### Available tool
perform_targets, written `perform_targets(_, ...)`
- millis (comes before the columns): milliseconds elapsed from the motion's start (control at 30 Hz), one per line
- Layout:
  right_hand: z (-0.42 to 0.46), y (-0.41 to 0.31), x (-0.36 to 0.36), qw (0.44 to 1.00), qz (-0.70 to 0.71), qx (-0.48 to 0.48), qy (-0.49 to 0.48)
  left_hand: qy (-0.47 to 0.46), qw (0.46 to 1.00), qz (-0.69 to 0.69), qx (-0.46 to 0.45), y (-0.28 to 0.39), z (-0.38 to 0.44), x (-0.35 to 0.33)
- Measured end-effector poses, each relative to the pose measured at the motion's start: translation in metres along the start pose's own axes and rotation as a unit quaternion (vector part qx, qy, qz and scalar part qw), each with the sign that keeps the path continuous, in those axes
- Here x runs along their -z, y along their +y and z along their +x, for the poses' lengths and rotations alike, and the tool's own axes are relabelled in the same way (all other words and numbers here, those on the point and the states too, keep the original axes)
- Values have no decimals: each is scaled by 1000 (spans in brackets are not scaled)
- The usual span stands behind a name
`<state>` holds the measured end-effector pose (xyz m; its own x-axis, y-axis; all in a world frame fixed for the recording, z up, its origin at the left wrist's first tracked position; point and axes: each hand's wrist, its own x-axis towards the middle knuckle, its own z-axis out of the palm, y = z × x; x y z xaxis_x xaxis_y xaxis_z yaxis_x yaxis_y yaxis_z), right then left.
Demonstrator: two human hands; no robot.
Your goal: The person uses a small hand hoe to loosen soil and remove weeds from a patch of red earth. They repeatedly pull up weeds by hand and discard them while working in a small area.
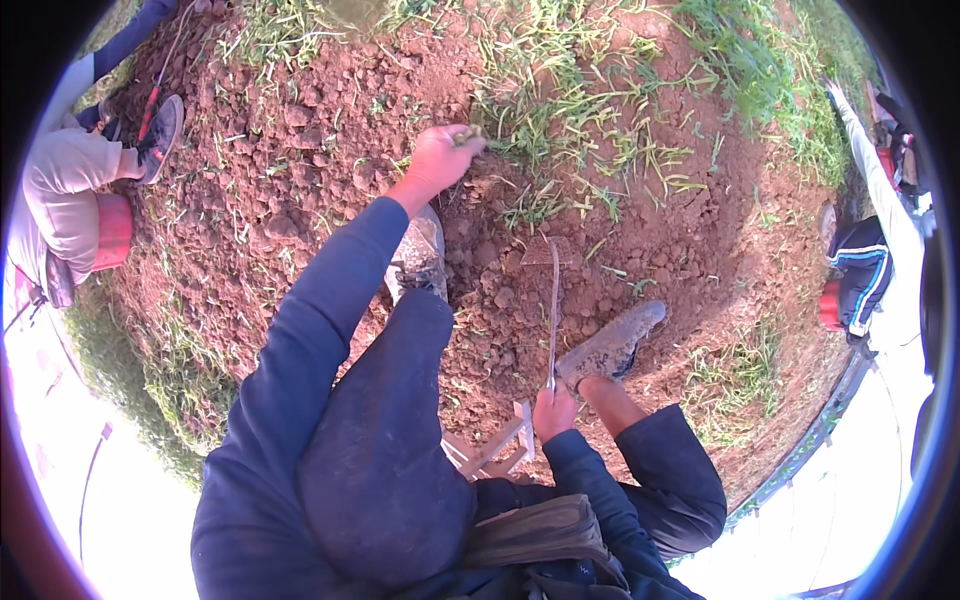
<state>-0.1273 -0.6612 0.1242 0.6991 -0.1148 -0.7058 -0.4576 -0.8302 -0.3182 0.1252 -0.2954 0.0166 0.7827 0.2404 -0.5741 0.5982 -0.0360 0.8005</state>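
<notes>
My left hand [439, 165] reaches forward over the soil, its fingers closed on a small clump [469, 136]. The clump is blurred and yellow-green; I cannot tell if it is plant or earth. Close to my right shoe [611, 341], my right hand [555, 411] grips the handle of a hand hoe [555, 307]. The hoe's wide, soil-coated blade [541, 252] rests on the broken red-brown earth [495, 285] between my feet. Uprooted green weeds [570, 112] lie just right of my left hand. My left shoe [420, 251] stands below that wrist.
A wooden stool [491, 452] shows beneath me. At the left, another person [71, 165] sits on a red bucket [114, 229] beside a red-handled tool [150, 112]. Another person [885, 217] is at the right, by a red seat [830, 306]. Standing green plants [757, 60] grow at upper right.
</notes>
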Motion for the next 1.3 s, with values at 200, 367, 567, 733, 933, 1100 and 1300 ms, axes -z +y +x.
perform_targets(200, 3, -21, 1, 1000, 20, -15, -7, 27, 954, 290, -67, 0, 17, 69)
perform_targets(367, 4, -31, 4, 998, 24, -51, -32, -7, 908, 395, -138, 7, 22, 37)
perform_targets(567, 8, -14, -4, 999, 15, -29, -38, 10, 930, 350, -109, 18, 38, 22)
perform_targets(733, 9, -5, -5, 999, -22, -34, -33, -45, 993, 100, 41, 25, 35, 61)
perform_targets(933, 9, -15, -6, 999, 27, -37, -30, -117, 840, 515, -125, 23, -1, 32)
perform_targets(1100, 6, -37, 4, 992, 99, -69, -48, -30, 841, 523, -136, -6, 4, 41)
perform_targets(1300, 7, -23, -3, 997, 70, -40, -19, 0, 934, 344, -97, 12, 10, 45)
